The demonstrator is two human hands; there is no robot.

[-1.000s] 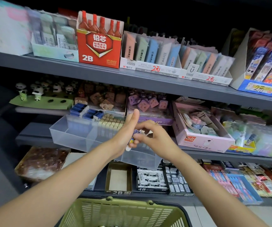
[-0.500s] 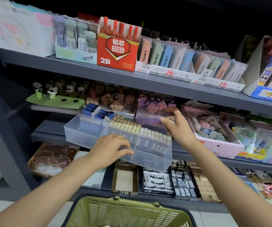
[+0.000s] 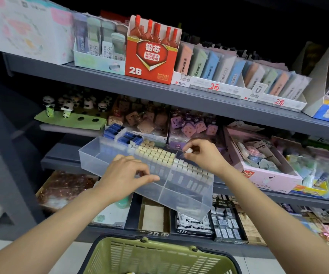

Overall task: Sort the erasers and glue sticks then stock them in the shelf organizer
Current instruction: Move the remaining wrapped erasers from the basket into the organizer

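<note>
Small white cap-ended stick, likely a glue stick point(image 3: 188, 150), pinched between thumb and fingertips of the right hand point(image 3: 203, 155), held just above the far right rows of the clear plastic compartment organizer point(image 3: 191, 202) on the middle shelf. Looks light and rigid, with a smooth plastic barrel that could slip; best taken across the barrel, cap up, and lowered straight into its row. Left hand point(image 3: 124, 178) hovering over the organizer's front, fingers loosely curled, holding nothing visible; contact with the tray cannot be told. Cream-topped sticks point(image 3: 155, 153) packed upright in tight rows, white-topped ones point(image 3: 191, 169) beside them, blue-capped pieces point(image 3: 128, 136) at the back left. Left compartment and front right compartment seemingly unfilled. Organizer itself thin-walled and overhanging the shelf edge, so probably easy to tip under a push. Green slotted plastic basket point(image 3: 159, 258) below.
</note>
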